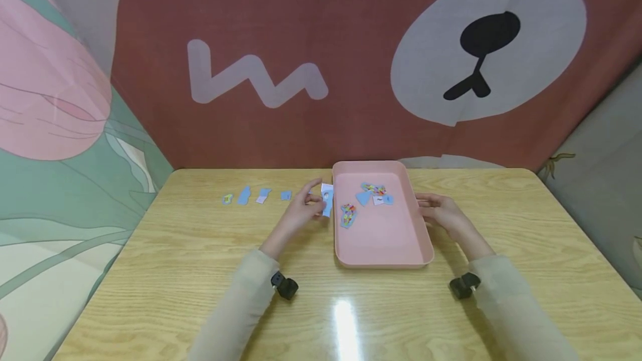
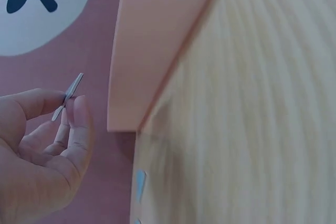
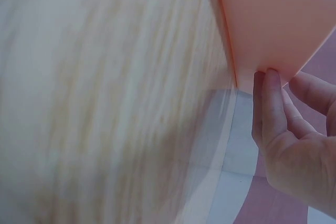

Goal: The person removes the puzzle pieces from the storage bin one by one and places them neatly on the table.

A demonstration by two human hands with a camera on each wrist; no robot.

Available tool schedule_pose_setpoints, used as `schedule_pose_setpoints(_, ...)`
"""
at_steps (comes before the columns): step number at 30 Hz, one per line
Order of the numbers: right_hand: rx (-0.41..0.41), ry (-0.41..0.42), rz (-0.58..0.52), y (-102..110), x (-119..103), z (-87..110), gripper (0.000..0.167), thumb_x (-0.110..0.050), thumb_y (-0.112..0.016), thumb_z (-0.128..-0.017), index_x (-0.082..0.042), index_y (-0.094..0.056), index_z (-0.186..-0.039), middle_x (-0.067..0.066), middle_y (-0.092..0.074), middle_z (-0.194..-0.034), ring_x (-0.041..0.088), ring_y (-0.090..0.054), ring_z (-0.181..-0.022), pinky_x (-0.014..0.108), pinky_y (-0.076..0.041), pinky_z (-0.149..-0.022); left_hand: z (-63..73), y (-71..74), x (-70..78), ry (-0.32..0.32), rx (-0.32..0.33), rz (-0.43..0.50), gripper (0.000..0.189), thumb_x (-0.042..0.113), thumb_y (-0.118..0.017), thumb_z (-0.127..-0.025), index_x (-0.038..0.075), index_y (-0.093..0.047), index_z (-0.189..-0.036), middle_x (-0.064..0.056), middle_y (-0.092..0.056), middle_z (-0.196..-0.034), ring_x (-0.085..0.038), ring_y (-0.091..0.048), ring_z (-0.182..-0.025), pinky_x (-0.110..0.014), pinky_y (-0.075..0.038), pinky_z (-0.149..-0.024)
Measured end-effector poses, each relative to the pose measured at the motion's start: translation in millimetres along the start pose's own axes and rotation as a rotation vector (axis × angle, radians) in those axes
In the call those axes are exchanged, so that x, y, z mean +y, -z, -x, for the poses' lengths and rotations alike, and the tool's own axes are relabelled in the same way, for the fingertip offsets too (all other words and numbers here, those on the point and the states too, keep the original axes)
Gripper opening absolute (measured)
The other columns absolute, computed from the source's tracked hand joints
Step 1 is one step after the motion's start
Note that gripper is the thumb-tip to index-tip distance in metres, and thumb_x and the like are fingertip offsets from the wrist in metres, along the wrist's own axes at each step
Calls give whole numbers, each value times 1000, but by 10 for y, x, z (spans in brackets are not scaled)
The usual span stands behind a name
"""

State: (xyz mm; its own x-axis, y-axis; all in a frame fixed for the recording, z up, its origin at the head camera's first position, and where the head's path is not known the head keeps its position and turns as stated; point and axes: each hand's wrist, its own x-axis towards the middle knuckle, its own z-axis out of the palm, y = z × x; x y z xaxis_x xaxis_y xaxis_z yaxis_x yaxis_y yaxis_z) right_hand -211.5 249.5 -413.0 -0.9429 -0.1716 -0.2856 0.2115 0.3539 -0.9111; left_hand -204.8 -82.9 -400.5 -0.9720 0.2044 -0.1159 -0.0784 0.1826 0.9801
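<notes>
Between thumb and fingertips, my left hand (image 1: pixel 302 208) pinches a flat light-blue cutout piece (image 1: pixel 327 196) with a white top. The left wrist view shows that thin piece (image 2: pixel 68 97) edge-on between the fingertips. It is held just off the left wall of a pink tray (image 1: pixel 383 244). At the tray's opposite side, my right hand (image 1: pixel 443 213) rests its fingertips on the outer wall, the fingers mostly straight, as the right wrist view also shows. Inside the tray lie two multicoloured cutouts (image 1: pixel 348 216) and several small blue and white pieces (image 1: pixel 363 198).
A row of small cutouts lies left of the tray on the wooden table (image 1: pixel 200 277): a yellow-green one (image 1: pixel 228 199), a tall blue one (image 1: pixel 244 195), a blue-white one (image 1: pixel 263 196) and a small blue one (image 1: pixel 286 195). A printed cloth (image 1: pixel 351 127) hangs behind the table's far edge.
</notes>
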Motion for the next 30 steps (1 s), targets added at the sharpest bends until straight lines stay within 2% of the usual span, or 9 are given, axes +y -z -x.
schedule_pose_setpoints(7,1,8,3,5,4,-9,55,-8,-49,-97,11,-27,-144,34,-42,-137,-6,-60,-88,13,-53,-79,32,226,-148,37,-6,-72,57,7,-54,-95,11,-33,-147,-9,-58,-101,-10,-59,-76,-39,-56,-85)
schedule_pose_setpoints(11,1,10,-2,4,5,-16,55,-8,-48,-97,11,-27,-144,33,-43,-136,-7,-59,-87,13,-52,-79,32,329,-208,45,6,-83,53,5,-53,-95,7,-36,-145,-10,-63,-99,-9,-59,-73,-34,-57,-81)
schedule_pose_setpoints(14,-1,12,-1,9,5,-15,55,-7,-48,-97,11,-27,-144,32,-44,-135,-7,-59,-87,13,-52,-78,35,376,-230,75,20,-94,48,5,-53,-95,4,-41,-141,-12,-63,-100,-9,-58,-73,-28,-56,-76)
schedule_pose_setpoints(21,-1,17,-4,1,5,-16,54,-7,-48,-97,11,-28,-144,31,-47,-133,-7,-59,-87,12,-52,-78,19,402,-273,171,51,-108,42,2,-53,-95,2,-46,-136,-18,-62,-108,-9,-57,-75,-21,-54,-69)
schedule_pose_setpoints(26,-1,13,-9,7,-3,-5,54,-6,-48,-97,12,-28,-144,26,-51,-129,-7,-60,-85,13,-52,-77,-4,391,-311,196,61,-119,42,1,-54,-94,2,-47,-135,-22,-62,-113,-9,-58,-75,-19,-54,-68)
schedule_pose_setpoints(30,-1,4,-11,4,-14,3,54,-6,-47,-97,12,-27,-144,30,-48,-132,-7,-59,-85,13,-52,-77,-20,386,-357,198,54,-151,40,1,-54,-93,0,-48,-133,-24,-61,-115,-11,-60,-76,-21,-55,-67)
